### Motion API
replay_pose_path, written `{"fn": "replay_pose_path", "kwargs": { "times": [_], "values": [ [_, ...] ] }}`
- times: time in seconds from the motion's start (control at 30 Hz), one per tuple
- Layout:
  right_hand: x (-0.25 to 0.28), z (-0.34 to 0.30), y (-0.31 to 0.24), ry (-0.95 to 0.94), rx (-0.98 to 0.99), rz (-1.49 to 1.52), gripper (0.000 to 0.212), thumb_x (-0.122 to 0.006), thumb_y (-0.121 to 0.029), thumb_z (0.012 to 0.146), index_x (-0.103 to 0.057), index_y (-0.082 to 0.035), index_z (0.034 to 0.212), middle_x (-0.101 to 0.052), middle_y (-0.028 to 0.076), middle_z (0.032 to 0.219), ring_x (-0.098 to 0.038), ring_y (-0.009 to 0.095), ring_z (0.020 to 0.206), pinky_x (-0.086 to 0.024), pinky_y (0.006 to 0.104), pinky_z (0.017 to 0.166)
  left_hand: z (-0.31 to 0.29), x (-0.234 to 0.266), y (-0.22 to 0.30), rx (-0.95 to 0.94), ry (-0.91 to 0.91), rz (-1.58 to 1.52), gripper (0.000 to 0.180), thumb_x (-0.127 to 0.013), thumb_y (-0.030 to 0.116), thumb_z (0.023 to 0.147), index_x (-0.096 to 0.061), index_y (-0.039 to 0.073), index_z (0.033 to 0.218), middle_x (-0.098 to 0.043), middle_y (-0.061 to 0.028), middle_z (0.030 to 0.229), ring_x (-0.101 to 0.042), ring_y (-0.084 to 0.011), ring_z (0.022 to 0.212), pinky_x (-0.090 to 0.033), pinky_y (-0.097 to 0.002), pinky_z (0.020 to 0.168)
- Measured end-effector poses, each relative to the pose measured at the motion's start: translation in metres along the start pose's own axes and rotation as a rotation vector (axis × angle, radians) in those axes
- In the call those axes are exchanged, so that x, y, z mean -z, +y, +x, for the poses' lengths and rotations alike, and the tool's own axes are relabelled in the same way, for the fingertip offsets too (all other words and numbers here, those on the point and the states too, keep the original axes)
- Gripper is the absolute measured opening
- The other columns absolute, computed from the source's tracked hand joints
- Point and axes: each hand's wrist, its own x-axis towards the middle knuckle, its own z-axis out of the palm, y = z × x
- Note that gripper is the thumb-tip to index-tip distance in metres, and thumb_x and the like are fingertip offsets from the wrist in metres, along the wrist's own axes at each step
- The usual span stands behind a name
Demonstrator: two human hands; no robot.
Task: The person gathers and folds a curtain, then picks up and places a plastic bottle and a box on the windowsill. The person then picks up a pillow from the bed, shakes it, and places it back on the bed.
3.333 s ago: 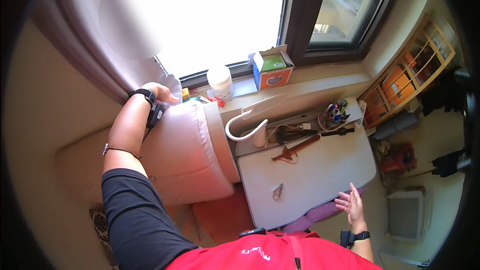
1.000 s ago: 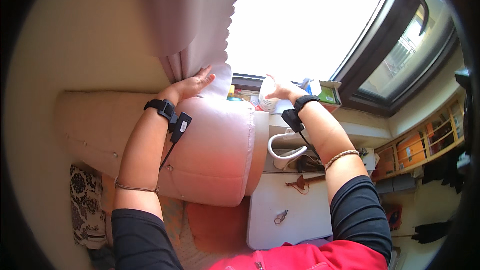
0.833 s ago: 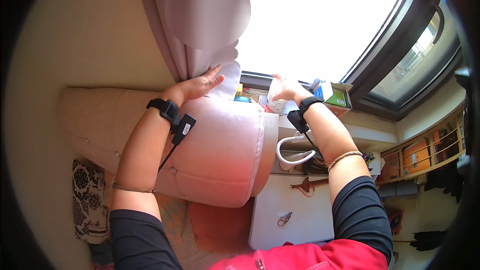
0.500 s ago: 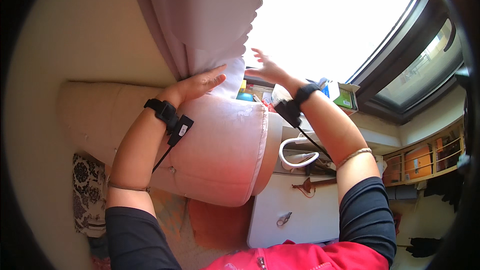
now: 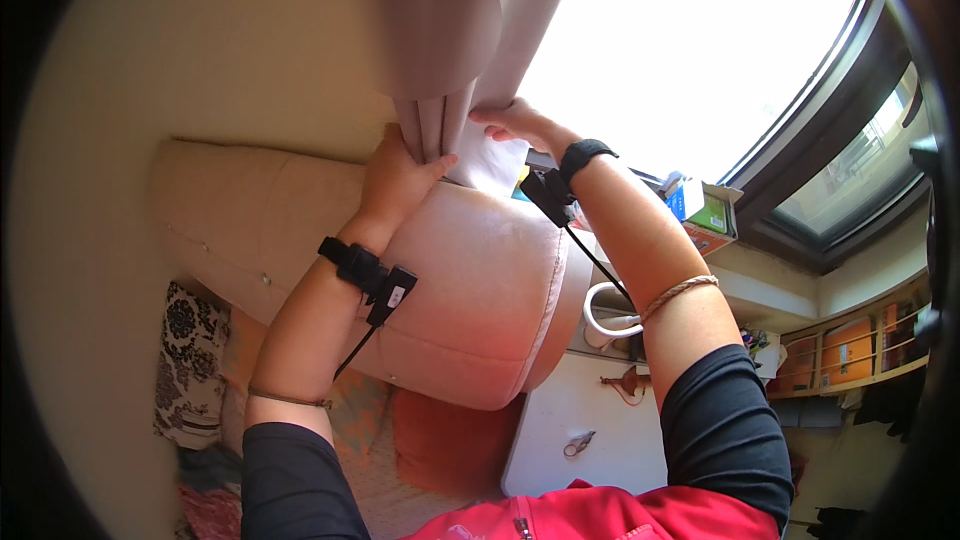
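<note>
A mauve-grey curtain (image 5: 510,15) hangs in tight folds from the top of the view, bunched between my hands. My left hand (image 5: 400,175) wraps its lower left side, with the thumb across the front and most of the fingers hidden behind the cloth. At the curtain's right edge, my right hand (image 5: 522,126) pinches the fabric with bent fingers. A white, thin-looking piece (image 5: 487,162) shows below the folds, between the hands. Each wrist wears a black strap with a small box and cable.
Below my hands is a pink padded headboard (image 5: 460,290). A bright window (image 5: 690,50) and boxes (image 5: 708,210) on its sill lie to the right. Nearer stand a white table (image 5: 560,420) with a small ring-shaped object, a white curved lamp (image 5: 592,315), an orange cushion (image 5: 440,440) and a patterned pillow (image 5: 188,365).
The curtain has gone from spread out to gathered in narrow folds. My left hand has closed round it, and my right hand has come from the window side onto its edge. The view has shifted slightly.
</note>
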Motion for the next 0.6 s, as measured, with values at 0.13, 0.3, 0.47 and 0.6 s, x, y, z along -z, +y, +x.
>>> {"fn": "replay_pose_path", "kwargs": {
  "times": [0.13,0.3,0.47,0.6],
  "values": [
    [-0.021,-0.008,-0.002,-0.139,0.008,0.175,0.053,-0.070,-0.025,0.090,-0.053,0.001,0.133,-0.060,0.016,0.128,-0.061,0.024,0.113,-0.051,0.0347,0.097,0.004,-0.009,0.005,0.023,-0.210,0.165,0.044,-0.070,0.046,0.080,-0.071,0.005,0.097,-0.071,-0.0187,0.091,-0.067,-0.0386,0.088,-0.053,-0.0439,0.075],
    [-0.021,-0.011,0.006,-0.268,0.035,0.310,0.046,-0.068,-0.018,0.091,-0.055,0.002,0.131,-0.061,0.016,0.124,-0.061,0.023,0.113,-0.051,0.0345,0.097,0.005,-0.007,0.006,0.082,-0.193,0.327,0.040,-0.062,0.045,0.084,-0.073,0.007,0.091,-0.070,-0.0192,0.089,-0.066,-0.0406,0.086,-0.053,-0.0470,0.075],
    [0.034,-0.012,0.024,0.156,0.090,0.025,0.075,-0.077,-0.030,0.083,-0.039,0.006,0.137,-0.059,0.023,0.118,-0.061,0.027,0.111,-0.051,0.0371,0.097,0.001,-0.002,-0.013,0.115,-0.163,0.340,0.032,-0.063,0.035,0.084,-0.072,0.005,0.090,-0.069,-0.0206,0.089,-0.066,-0.0413,0.085,-0.053,-0.0488,0.075],
    [0.054,-0.008,0.049,-0.018,-0.292,-0.026,0.067,-0.069,-0.039,0.090,-0.044,0.008,0.131,-0.056,0.028,0.124,-0.063,0.030,0.110,-0.054,0.0390,0.093,-0.003,-0.002,-0.024,0.040,-0.144,0.262,0.030,-0.065,0.032,0.084,-0.071,0.003,0.091,-0.069,-0.0226,0.089,-0.066,-0.0421,0.086,-0.053,-0.0485,0.076]
  ]
}}
